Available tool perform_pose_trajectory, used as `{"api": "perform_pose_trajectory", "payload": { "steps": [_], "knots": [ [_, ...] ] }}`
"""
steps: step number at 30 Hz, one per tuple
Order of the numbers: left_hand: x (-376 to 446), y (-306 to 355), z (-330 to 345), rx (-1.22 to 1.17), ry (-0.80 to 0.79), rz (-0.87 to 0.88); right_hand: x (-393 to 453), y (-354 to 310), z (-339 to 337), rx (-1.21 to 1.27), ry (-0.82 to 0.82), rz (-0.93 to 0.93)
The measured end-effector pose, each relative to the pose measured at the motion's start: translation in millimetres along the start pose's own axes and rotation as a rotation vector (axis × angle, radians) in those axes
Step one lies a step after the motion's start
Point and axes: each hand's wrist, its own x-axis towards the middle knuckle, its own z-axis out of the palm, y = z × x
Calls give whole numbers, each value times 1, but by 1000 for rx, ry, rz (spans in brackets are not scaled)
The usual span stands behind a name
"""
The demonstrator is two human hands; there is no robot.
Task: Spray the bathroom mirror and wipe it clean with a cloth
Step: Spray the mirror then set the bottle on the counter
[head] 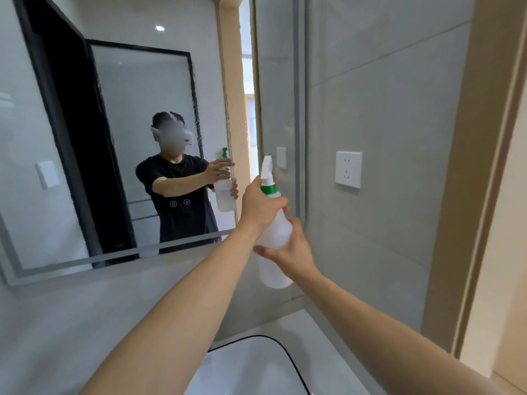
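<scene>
Spray bottle (275, 232) is up in front of me, held in both hands, nozzle end tilted up and toward the mirror (119, 155). White translucent body, green collar, white trigger head.

My left hand (261, 206) is wrapped around the neck just under the green collar, fingers closed on the far side near the trigger. Can't tell if a finger is actually on the trigger; it's hidden behind the hand. My right hand (291, 248) cups the bottle body lower down, fingers curled around it from the right. Both closed on the bottle, nothing else held.

Mirror sits ahead and to the left of my left hand, apart from the nozzle, no contact. Wall socket (348, 169) is on the tile to the right of my hands. Basin (256, 366) is below my forearms.

Progress, as I read it: early. Bottle is picked up and aimed, that part is done. Glass looks dry, no visible mist, droplets or streaks, though fine spray might not show here. No cloth anywhere in view. Left: spray the glass, put the bottle down, get the cloth, wipe the whole pane.
</scene>
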Motion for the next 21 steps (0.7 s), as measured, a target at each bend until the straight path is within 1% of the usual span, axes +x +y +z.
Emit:
{"api": "perform_pose_trajectory", "payload": {
  "steps": [7,13,21],
  "knots": [
    [-12,-30,19,-9,-9,-54,-17,26,-5,-27,0,71],
    [-34,-39,27,-16,-4,-71,-36,40,-7,-40,-4,161],
    [-57,-61,27,27,-58,-156,-62,58,3,-50,-3,233]
  ]
}}
